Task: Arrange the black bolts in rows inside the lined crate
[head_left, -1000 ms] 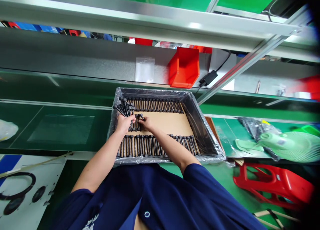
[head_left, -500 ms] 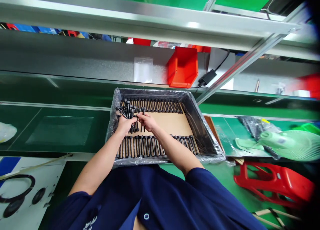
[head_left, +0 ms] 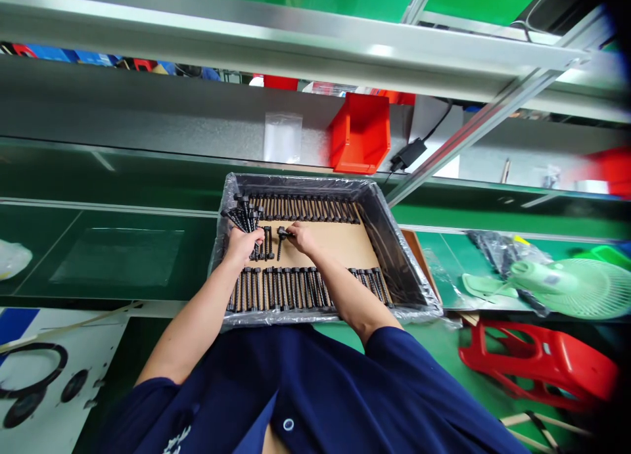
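Note:
My left hand (head_left: pixel 240 245) is closed round a bunch of long black bolts (head_left: pixel 244 212), their thick heads fanned out upward. Between the fingertips of my right hand (head_left: pixel 302 237) is a single black bolt (head_left: pixel 280 242), its head up and its shank pointing toward me. Both hands are inside a plastic-lined tray (head_left: pixel 404 263), over a brown cardboard sheet (head_left: pixel 335 244). Side by side along the far edge runs a row of bolts (head_left: pixel 305 207); another row (head_left: pixel 276 290) lies along the near edge. A short middle row (head_left: pixel 267 242) lies between my hands.
Behind the tray, a red bin (head_left: pixel 362 135) and a clear bag (head_left: pixel 282 137) sit on a grey shelf. A metal post (head_left: pixel 463 129) slants up at the right. A green fan (head_left: pixel 582 286) lies on the bench, with a red stool (head_left: pixel 542 362) below it.
My right hand has moved slightly right, away from the left hand, with one bolt in its fingers. My left hand has shifted a little left with the bunch, uncovering the short middle row.

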